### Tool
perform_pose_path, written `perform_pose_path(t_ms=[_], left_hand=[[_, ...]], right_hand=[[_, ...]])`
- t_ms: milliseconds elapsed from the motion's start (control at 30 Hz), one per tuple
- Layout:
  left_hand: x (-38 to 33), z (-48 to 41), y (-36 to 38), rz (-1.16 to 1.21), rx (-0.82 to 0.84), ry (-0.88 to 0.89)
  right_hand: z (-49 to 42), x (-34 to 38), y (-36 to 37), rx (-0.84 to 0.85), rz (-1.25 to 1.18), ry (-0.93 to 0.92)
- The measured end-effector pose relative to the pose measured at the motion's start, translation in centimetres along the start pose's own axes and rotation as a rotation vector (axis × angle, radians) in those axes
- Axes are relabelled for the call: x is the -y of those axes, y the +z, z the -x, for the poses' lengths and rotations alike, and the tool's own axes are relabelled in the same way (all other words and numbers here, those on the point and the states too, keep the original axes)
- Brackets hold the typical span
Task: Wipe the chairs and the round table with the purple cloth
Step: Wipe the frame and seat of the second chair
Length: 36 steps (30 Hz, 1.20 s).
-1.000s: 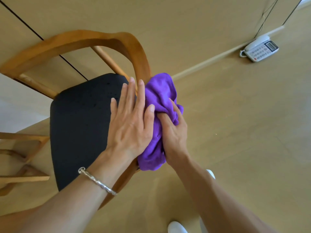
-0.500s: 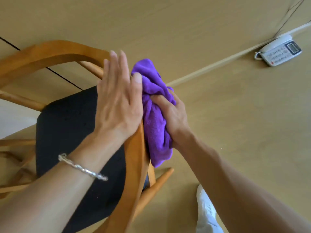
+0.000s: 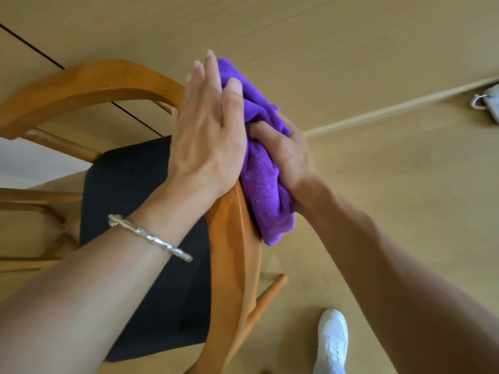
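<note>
A wooden chair with a curved orange-brown back rail and a black seat fills the left and middle. The purple cloth is bunched against the outer side of the rail's right bend. My right hand grips the cloth, fingers curled into its folds. My left hand, fingers straight and together, lies flat on the inner side of the same bend, its fingertips against the cloth's top. A silver bracelet sits on my left wrist.
Wooden floor spreads to the right. A white telephone lies on it at the right edge, by the skirting. My white shoe stands at the bottom right. Part of another wooden frame shows at the left edge.
Both hands and the cloth have slid from the chair's side by the seat up along the back rail toward its top bend. The view has shifted right, so the telephone is nearly out of frame.
</note>
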<state>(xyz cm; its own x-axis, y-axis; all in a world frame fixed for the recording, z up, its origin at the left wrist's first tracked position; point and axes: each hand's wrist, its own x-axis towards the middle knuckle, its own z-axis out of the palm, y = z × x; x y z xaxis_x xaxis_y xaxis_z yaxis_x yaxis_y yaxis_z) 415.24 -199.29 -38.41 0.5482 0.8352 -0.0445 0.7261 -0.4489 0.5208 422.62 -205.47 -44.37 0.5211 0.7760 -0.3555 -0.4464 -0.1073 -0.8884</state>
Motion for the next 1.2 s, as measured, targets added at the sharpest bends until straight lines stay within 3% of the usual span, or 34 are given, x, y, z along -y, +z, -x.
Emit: perform_pose_path(t_ms=[233, 367, 500, 667, 967, 1200], left_hand=[[0.4, 0.1, 0.2, -0.003, -0.029, 0.016], [0.6, 3.9, 0.5, -0.049, -0.002, 0.095], [2.5, 11.4, 0.4, -0.14, 0.057, 0.308], [3.3, 11.2, 0.0, -0.1, 0.088, 0.315], [0.3, 2.6, -0.1, 0.068, 0.064, 0.017], [0.9, -3.7, -0.3, 0.153, 0.053, -0.245]], right_hand=[[2.3, -0.3, -0.2, -0.013, 0.026, 0.017], [7.4, -2.4, -1.0, -0.067, -0.018, 0.03], [14.2, -5.2, -0.8, -0.081, -0.108, 0.041], [18.0, -6.3, 0.3, -0.1, -0.193, 0.039], [8.6, -0.2, -0.9, -0.027, -0.006, -0.034], [-2.5, 3.0, 1.1, 0.102, 0.155, 0.139]])
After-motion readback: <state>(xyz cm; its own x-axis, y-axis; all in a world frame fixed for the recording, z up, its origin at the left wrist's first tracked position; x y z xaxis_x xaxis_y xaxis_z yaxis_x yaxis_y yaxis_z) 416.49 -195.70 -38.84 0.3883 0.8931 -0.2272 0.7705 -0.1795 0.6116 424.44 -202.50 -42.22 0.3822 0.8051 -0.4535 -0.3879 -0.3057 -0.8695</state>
